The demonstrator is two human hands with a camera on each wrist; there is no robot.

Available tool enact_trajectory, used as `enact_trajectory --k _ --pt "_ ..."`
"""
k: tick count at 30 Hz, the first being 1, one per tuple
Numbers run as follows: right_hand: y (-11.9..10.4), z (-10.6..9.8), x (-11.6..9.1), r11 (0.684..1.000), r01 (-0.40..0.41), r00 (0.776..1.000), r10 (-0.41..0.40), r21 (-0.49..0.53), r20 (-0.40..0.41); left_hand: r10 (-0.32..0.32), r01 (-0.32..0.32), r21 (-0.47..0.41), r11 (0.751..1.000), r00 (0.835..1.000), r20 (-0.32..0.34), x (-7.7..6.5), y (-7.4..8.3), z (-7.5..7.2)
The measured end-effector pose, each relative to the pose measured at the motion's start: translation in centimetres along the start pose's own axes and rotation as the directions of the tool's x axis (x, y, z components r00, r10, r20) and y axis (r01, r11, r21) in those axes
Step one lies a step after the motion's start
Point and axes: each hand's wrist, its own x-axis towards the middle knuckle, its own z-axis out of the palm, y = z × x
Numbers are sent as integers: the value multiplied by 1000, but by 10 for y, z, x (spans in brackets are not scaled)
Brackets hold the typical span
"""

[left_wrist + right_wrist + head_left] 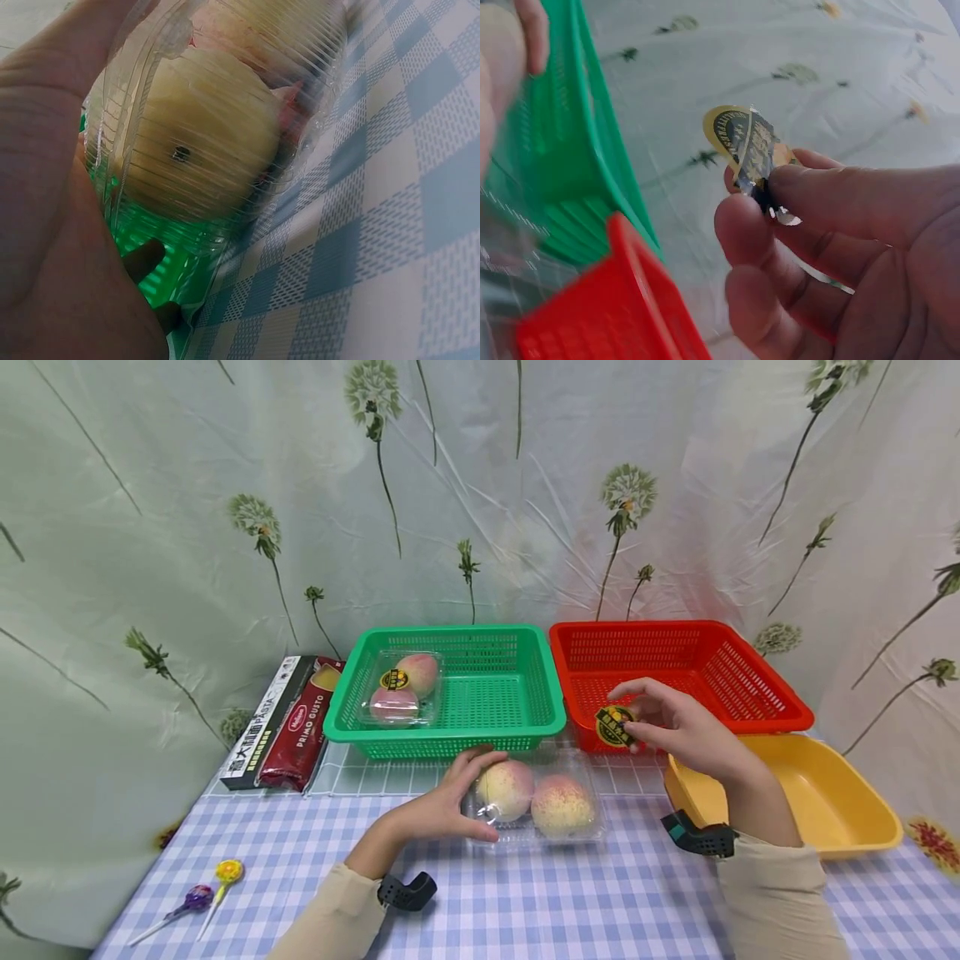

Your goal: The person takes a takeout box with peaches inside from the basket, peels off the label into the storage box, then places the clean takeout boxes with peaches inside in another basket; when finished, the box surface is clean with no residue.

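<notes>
A clear plastic clamshell box (567, 837) with two pink-and-yellow peaches (562, 805) lies in front of the green basket. My left hand (442, 806) grips its left end, thumb at the near side and fingers toward the back. In the left wrist view, the ribbed plastic wall stands close to the palm, with a pale peach (202, 135) inside. Between thumb and fingertips, my right hand (678, 727) pinches a round black-and-gold sticker (742, 146). That hand is raised before the front wall of the red basket (630, 647).
Another clear box (416, 721) of peaches sits in the green basket (447, 735). The yellow tub (825, 810) stands at right. Two pasta packs, one black-and-white (262, 727) and one red (300, 731), lean at left. Two lollipops, purple (197, 898) and yellow (228, 872), lie front left.
</notes>
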Motion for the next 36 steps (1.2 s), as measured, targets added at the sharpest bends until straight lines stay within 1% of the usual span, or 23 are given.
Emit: enact_trajectory --k 4,8,13,16,19,23,30,33,36 --pt "6 -16 -11 998 -35 999 34 -60 -21 4 -4 4 1000 1000 1 0 0 0" --pt "15 -29 -22 994 -82 996 80 -78 -29 3 -3 12 1000 1000 1 1 -2 1" --pt "28 -41 -34 988 -122 992 122 -94 -10 3 -3 16 1000 1000 1 0 -2 1" --pt "37 -48 -40 980 -166 986 168 -110 4 3 -3 15 1000 1000 2 0 -2 1" --pt "45 -54 -45 967 -216 975 220 -132 20 2 -2 16 1000 1000 2 0 -1 1" --pt "56 -61 -51 950 -285 954 294 -125 57 1 -1 10 1000 1000 4 0 0 1" --pt "70 -69 -57 942 -317 933 331 -110 140 -3 3 14 1000 1000 6 1 0 0" --pt "74 -69 -58 922 -377 906 386 -85 171 -1 1 9 1000 1000 6 1 -1 0" --pt "79 -68 -58 896 -434 875 443 -90 197 3 -3 4 1000 1000 6 1 -1 0"
